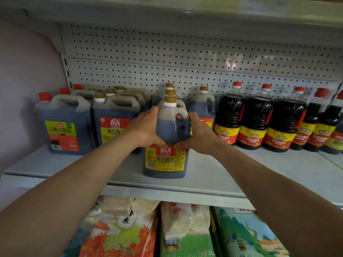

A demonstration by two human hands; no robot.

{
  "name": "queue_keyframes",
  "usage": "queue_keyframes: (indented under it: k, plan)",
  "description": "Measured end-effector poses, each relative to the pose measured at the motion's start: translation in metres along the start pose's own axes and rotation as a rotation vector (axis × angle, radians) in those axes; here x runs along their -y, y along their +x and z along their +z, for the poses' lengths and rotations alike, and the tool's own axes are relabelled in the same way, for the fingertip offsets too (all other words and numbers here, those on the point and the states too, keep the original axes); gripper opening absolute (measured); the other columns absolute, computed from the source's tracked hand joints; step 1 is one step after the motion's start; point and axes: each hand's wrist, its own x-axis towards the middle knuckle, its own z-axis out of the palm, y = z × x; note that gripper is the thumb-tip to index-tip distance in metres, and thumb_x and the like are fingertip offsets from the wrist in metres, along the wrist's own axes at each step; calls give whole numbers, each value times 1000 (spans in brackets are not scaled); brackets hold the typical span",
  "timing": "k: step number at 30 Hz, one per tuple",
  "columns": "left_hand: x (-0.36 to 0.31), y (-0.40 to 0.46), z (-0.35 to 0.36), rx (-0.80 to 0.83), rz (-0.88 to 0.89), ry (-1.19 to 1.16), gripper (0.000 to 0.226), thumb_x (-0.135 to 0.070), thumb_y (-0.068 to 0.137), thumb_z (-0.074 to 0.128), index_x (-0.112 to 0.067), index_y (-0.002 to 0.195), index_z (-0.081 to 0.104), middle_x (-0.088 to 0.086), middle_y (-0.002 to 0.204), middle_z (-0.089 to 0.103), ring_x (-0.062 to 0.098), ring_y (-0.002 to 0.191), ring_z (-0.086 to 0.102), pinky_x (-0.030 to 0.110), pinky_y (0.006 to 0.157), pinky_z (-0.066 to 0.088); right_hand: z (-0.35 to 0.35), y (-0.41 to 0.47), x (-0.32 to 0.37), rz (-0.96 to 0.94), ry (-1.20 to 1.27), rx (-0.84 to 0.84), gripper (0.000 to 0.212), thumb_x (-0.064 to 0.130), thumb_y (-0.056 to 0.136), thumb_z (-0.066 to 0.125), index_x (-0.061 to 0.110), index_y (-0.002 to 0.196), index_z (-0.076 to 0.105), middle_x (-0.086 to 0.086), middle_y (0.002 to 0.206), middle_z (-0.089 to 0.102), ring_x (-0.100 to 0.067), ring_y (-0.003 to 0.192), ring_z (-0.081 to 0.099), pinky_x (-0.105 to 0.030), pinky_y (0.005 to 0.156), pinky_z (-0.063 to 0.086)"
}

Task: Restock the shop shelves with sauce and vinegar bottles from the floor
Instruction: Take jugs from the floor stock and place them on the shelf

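Observation:
A big soy sauce jug [167,160] with a gold cap and a red and yellow label stands upright on the grey shelf [232,175], near its front edge. My left hand [144,127] grips the jug's left shoulder. My right hand [198,134] grips its right side by the handle. Behind it stand two more gold-capped jugs [169,89] in a row.
Left of the held jug are gold-capped jugs [115,119] and red-capped jugs [63,125]. Round dark bottles with red caps [256,119] fill the right side. A pegboard wall [185,62] backs the shelf. Rice bags [130,229] lie on the shelf below.

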Motion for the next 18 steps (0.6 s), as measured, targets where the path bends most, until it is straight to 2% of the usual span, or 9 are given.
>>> queue_keyframes:
  k: [9,14,18]
  plan:
    - [4,15,3,-17,-15,66,117,-43,53,96,-21,145,27,6,138,49,27,127,46,43,101,41,4,17,-8,4,5,0,87,24,66,94,19,131,36,-3,123,60,-24,109,59,-31,78,55]
    - [8,25,5,-4,-25,56,117,-42,53,96,-22,145,27,6,138,48,27,127,46,45,100,43,6,27,-13,1,0,-7,86,25,66,94,21,129,36,-3,123,60,-25,110,61,-34,79,59]
    - [13,35,5,0,-27,63,115,-42,53,97,-21,144,29,5,138,49,27,126,46,46,100,44,9,37,-16,-4,8,-14,86,25,66,94,21,129,36,3,117,57,-20,105,59,-20,66,52]
